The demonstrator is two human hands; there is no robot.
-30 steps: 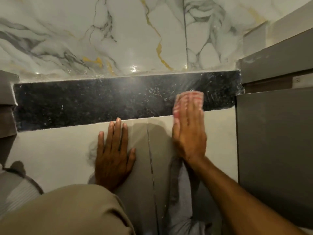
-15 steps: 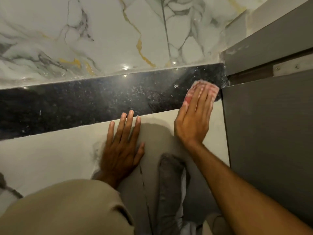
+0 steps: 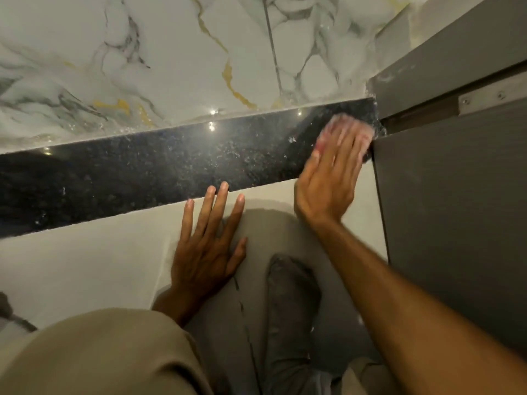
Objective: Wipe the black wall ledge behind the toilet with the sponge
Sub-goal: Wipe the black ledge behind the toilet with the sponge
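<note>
The black speckled ledge (image 3: 142,178) runs across the view from lower left to upper right, with white flecks on it. A pink sponge (image 3: 362,129) lies flat at the ledge's far right end, against the grey cabinet. My right hand (image 3: 330,178) presses on it with flat fingers and is blurred by motion; most of the sponge is hidden under the fingers. My left hand (image 3: 208,246) rests flat, fingers spread, on the pale wall below the ledge, its fingertips touching the ledge's lower edge.
A white marble wall (image 3: 199,58) with grey and gold veins rises above the ledge. A grey cabinet (image 3: 456,209) closes off the right side. My beige sleeve (image 3: 99,354) and grey trouser leg (image 3: 293,309) fill the bottom.
My right hand has slid the sponge rightward along the ledge to its end at the cabinet. The left hand has stayed flat on the wall.
</note>
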